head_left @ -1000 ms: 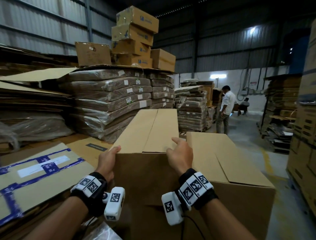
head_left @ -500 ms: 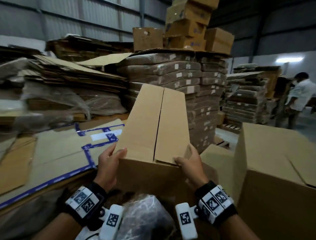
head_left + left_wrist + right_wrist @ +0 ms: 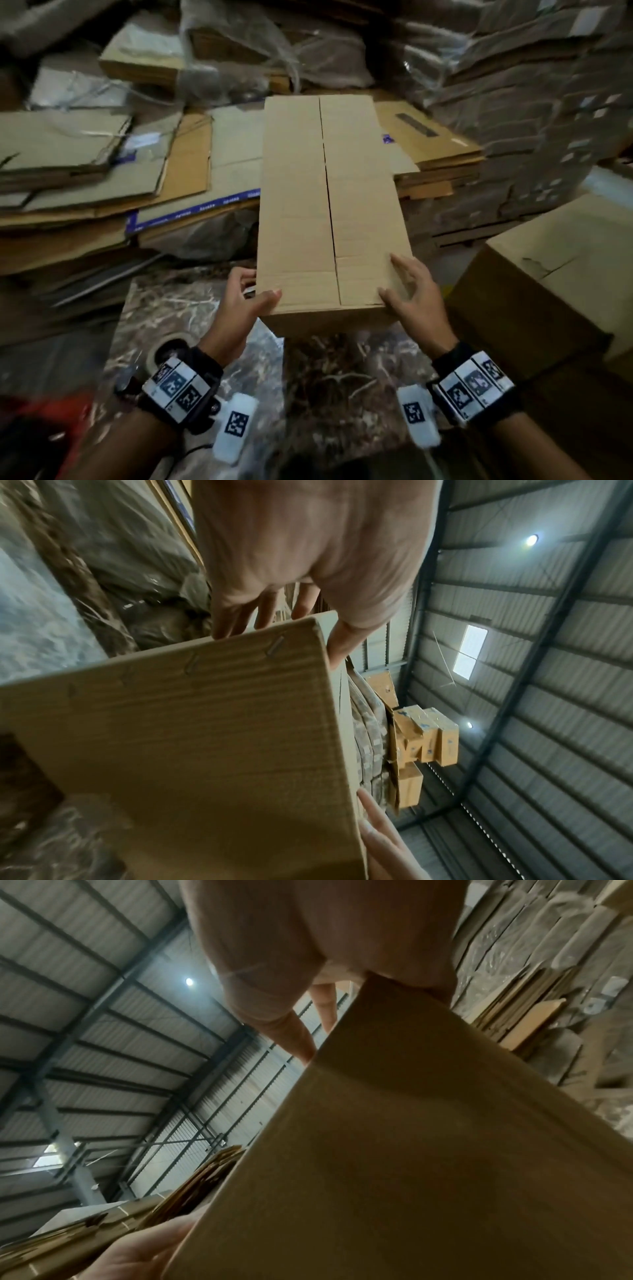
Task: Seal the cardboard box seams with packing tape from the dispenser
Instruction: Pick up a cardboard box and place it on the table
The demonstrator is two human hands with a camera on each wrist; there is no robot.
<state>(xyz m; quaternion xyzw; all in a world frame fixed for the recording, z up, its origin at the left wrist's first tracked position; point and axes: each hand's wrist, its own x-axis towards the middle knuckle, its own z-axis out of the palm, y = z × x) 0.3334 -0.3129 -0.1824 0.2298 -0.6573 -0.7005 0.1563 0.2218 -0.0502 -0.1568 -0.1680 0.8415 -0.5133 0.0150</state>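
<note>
A long brown cardboard box [image 3: 298,205] lies lengthwise away from me, flaps closed, with an untaped centre seam along its top. My left hand [image 3: 245,301] grips its near left corner, thumb on top and fingers down the side; the left wrist view shows that hand [image 3: 291,547] over the stapled box wall [image 3: 205,737]. At the near right corner my right hand [image 3: 414,298] rests with straight fingers across the top edge. In the right wrist view that hand [image 3: 325,934] straddles the box edge [image 3: 428,1150]. A tape roll [image 3: 170,347] lies by my left wrist.
A larger closed carton [image 3: 548,274] stands close on the right. Flattened cardboard sheets [image 3: 85,164] are stacked to the left and behind. Plastic-wrapped bundles [image 3: 513,85] fill the back. A blurred red object [image 3: 44,421] lies at the bottom left.
The box has come down from a raised tilt to lie flat and low in front of me. My view has dropped towards it. My right hand slid to the right corner and its fingers straightened.
</note>
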